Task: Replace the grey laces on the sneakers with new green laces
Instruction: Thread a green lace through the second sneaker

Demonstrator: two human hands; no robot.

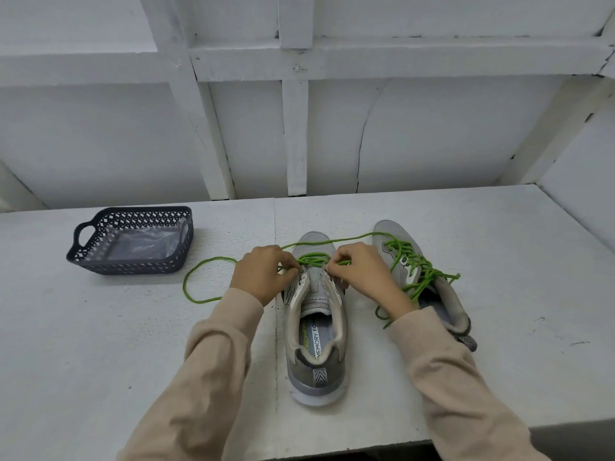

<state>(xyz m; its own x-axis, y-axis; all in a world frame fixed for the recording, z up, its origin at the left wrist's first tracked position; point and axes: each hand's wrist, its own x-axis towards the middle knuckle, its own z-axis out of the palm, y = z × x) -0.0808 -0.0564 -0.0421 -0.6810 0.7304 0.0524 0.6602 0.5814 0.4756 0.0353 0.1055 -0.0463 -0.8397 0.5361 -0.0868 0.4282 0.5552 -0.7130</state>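
Two grey sneakers stand on the white table, toes pointing away from me. The near sneaker (316,331) has a green lace (199,296) threaded only through its front eyelets; its long ends trail left in a loop and right over the other shoe. My left hand (263,274) pinches the lace at the left eyelet row. My right hand (362,272) pinches the lace at the right eyelet row. The far right sneaker (429,281) is fully laced in green, with loose ends hanging beside it.
A dark plastic lattice basket (133,241) with a clear plastic bag inside sits at the back left of the table. A white panelled wall stands behind the table. The table's front edge runs close to my sleeves.
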